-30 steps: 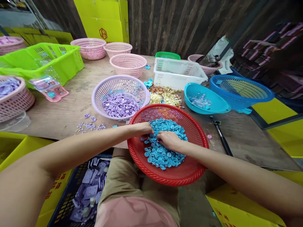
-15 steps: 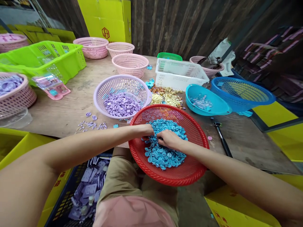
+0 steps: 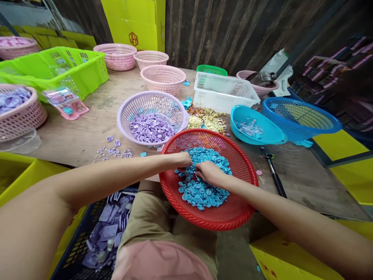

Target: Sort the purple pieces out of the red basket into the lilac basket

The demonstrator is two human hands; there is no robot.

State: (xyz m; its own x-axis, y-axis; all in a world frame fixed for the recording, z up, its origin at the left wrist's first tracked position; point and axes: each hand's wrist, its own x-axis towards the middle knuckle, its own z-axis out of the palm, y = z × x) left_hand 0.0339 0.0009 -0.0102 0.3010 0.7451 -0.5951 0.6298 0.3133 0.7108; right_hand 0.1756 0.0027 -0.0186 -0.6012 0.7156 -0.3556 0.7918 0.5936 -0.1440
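Note:
A red mesh basket [image 3: 208,222], tilted toward me, rests partly over the table's front edge and my lap. Many small round blue plastic pieces [image 3: 201,194] with a spiral look are heaped in it. My left hand [image 3: 183,160] reaches in at the heap's left side, its fingers curled down and mostly hidden. Close beside it, my right hand [image 3: 210,173] is closed, fingertips down among the blue pieces. Whatever the fingers pinch is too small or too covered to make out. Behind the red basket stands a lilac basket [image 3: 124,116] of similar purple pieces [image 3: 151,128].
Loose purple bits [image 3: 115,151] lie left of the red basket; a black-handled tool [image 3: 275,175] lies right. Beyond stand a white crate [image 3: 214,100], a turquoise basin [image 3: 256,136], a blue basket [image 3: 303,128], pink baskets [image 3: 163,83] and a green crate [image 3: 84,79]. A dark crate [image 3: 72,249] sits below left.
The view has shifted slightly. Both hands stay in the red basket; a small gap showing the basket's red bottom has opened among the blue pieces between them.

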